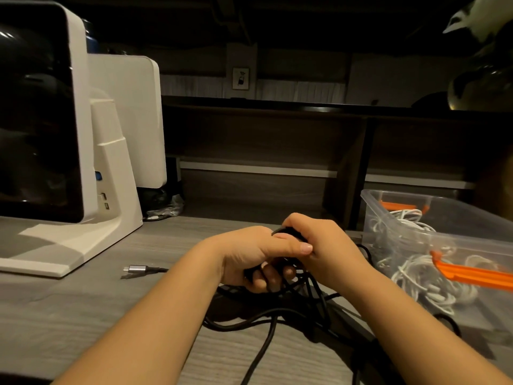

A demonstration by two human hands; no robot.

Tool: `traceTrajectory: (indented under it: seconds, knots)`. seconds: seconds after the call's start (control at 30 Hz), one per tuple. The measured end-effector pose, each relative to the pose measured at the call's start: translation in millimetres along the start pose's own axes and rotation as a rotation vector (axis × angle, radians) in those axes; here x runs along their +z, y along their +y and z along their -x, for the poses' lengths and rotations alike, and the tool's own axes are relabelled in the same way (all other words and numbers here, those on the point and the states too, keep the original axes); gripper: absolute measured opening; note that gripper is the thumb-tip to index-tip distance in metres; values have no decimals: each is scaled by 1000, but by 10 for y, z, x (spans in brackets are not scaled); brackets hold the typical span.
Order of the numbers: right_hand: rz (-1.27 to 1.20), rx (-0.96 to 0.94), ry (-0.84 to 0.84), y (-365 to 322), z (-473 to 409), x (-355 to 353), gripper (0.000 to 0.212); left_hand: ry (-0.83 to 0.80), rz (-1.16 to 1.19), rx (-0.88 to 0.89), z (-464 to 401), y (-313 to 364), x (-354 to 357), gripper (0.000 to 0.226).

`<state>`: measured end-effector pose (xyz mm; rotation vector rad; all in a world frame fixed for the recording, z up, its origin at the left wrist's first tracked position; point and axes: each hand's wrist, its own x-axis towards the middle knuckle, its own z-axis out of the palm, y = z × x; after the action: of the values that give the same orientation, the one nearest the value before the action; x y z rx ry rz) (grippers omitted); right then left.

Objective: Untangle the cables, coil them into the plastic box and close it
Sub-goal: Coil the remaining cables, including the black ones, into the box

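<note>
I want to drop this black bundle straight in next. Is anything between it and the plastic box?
Nothing visible blocks the way. Both hands grip the black cables just left of the open plastic box. No lid covers it; white cables already lie inside, with bare floor beside them.

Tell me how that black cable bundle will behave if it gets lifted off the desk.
Probably floppy: the black cable bundle sags in loose loops below the left hand and right hand. Likely to snag, since strands cross each other. Its free plug end would probably drag across the desk.
</note>
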<state>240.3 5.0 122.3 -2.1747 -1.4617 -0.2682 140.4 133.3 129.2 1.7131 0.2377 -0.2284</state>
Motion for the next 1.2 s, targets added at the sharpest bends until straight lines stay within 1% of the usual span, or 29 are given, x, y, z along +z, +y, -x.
traceTrajectory:
  seconds: [0.07, 0.13, 0.2, 0.23, 0.3, 0.37, 0.43, 0.5, 0.57, 0.63, 0.67, 0.7, 0.77, 0.8, 0.83, 0.9, 0.97, 1.0, 1.03, 1.1, 1.2]
  knots:
    - [12, -14, 19, 18, 14, -25, 18, -22, -9, 5, 2, 6, 2, 22]
    - [11, -20, 46, 19, 32, -52, 20, -35, -29, 12, 23, 11, -17, 22]
    - [-155, -10, 66, 19, 63, -77, 27, -23, -58, 14, 42, 8, -47, 24]
    - [-271, -15, 66, 34, 82, -87, 23, -14, -66, 12, 47, 5, -55, 25]
    - [-400, -61, 52, 59, 115, -110, 4, 15, -72, -1, 46, 0, -59, 28]
    - [-463, -142, 77, 63, 155, -133, 16, 23, -97, -39, 34, -2, -40, 30]
    - [-511, -219, 114, 51, 169, -140, 27, -35, -158, -89, 10, -4, -7, 31]
    - [-508, -245, 139, 48, 144, -117, 28, -107, -212, -124, -10, -1, 29, 32]
    - [-493, -214, 195, 78, 84, -74, 18, -158, -239, -131, -15, 5, 53, 34]
    - [-540, -115, 246, 122, 24, -44, 9, -216, -241, -108, -14, 9, 87, 34]
    - [-584, -49, 244, 143, -1, -36, 9, -234, -236, -82, -22, 3, 104, 33]
    - [-615, 21, 224, 176, -22, -25, 13, -232, -226, -47, -33, 0, 122, 31]
    - [-601, 133, 189, 249, -45, 9, 22, -181, -178, 41, -49, -6, 137, 26]
    - [-566, 157, 187, 272, -43, 23, 23, -133, -138, 82, -56, -7, 134, 22]
    - [-518, 157, 185, 285, -37, 38, 22, -68, -82, 113, -54, 2, 133, 18]
    - [-409, 123, 161, 263, -16, 59, 20, 67, 79, 142, -59, 13, 119, 24]
    - [-310, 97, 112, 207, -10, 77, 17, 176, 237, 178, -84, 32, 123, 20]
    - [-268, 88, 87, 180, -13, 86, 15, 249, 264, 192, -116, 29, 121, 25]
    - [-232, 78, 62, 154, -22, 100, 14, 330, 272, 198, -141, 28, 119, 27]
    - [-180, 72, 14, 111, -30, 122, 13, 460, 255, 220, -189, 21, 113, 21]
    - [-82, 109, -38, 61, -45, 148, 11, 590, 163, 208, -245, -8, 92, 20]
